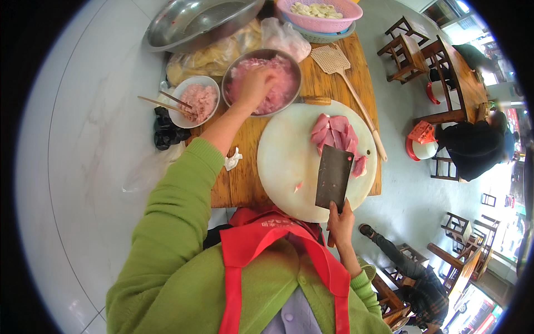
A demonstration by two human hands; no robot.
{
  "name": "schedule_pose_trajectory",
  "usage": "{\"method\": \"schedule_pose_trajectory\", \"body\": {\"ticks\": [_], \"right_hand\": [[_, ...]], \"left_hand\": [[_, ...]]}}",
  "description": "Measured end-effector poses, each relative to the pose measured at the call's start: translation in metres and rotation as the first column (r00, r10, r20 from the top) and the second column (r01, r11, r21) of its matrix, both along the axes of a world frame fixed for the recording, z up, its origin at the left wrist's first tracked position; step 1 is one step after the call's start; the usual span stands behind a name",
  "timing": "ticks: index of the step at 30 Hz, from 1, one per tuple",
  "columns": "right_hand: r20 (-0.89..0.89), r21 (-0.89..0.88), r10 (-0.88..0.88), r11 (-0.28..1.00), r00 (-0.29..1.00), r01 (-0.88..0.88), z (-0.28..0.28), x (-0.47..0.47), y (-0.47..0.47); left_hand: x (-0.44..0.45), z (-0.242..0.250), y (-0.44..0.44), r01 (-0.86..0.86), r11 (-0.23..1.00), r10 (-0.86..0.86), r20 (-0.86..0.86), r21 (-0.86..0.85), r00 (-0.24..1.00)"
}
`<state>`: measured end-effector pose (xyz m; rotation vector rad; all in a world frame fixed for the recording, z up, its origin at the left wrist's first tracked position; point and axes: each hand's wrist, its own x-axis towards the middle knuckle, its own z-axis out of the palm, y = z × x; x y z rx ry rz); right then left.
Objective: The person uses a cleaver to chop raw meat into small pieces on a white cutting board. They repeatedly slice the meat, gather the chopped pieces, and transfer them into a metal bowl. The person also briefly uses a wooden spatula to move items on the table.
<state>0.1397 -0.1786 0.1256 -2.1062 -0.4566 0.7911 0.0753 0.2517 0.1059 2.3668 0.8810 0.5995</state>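
Observation:
My left hand (pixel 258 83) reaches into a steel bowl (pixel 298 83) of ground meat (pixel 277 94); its fingertips are blurred and partly hidden, so a hold cannot be made out. The wooden handle of a cleaver (pixel 335 175) is in my right hand (pixel 341 221). Its broad blade lies over the round white cutting board (pixel 288 158), beside sliced raw meat (pixel 337 129). A smaller piece of meat (pixel 359 166) lies right of the blade and a scrap (pixel 298 186) to its left. Left of the steel bowl, a white bowl (pixel 177 94) holds minced meat and chopsticks (pixel 160 104).
A fly swatter (pixel 356 94) lies along the wooden table's (pixel 242 188) right side. Behind are a large steel basin (pixel 160 35), a pink basket (pixel 354 12) and plastic bags (pixel 288 39). Crumpled tissue (pixel 232 159) lies near the board. People (pixel 471 146) sit among tables and stools at right.

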Motion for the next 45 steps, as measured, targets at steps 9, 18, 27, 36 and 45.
{"method": "schedule_pose_trajectory", "body": {"ticks": [9,18,27,36,45], "right_hand": [[0.171,-0.152,0.128,0.983,0.977,-0.102,-0.015,-0.001,-0.020],[0.292,-0.349,0.303,0.917,0.907,-0.194,-0.033,-0.007,-0.033],[0.228,-0.256,0.285,0.940,0.931,-0.225,-0.038,-0.003,-0.041],[-0.007,-0.098,0.473,0.877,0.881,-0.471,-0.067,0.042,-0.005],[0.312,-0.424,0.676,0.728,0.667,-0.539,-0.074,0.067,0.009]], "left_hand": [[-0.009,-0.006,-0.071,0.270,0.943,-0.291,0.091,0.196,0.952],[-0.058,-0.092,-0.255,0.581,0.809,-0.585,-0.035,-0.092,0.810],[-0.040,-0.022,-0.171,0.260,0.960,-0.234,0.205,-0.108,0.950],[0.001,0.046,-0.018,-0.036,0.930,-0.027,0.165,0.366,0.986],[-0.003,0.022,-0.109,-0.109,0.988,0.099,0.084,0.112,0.992]]}}
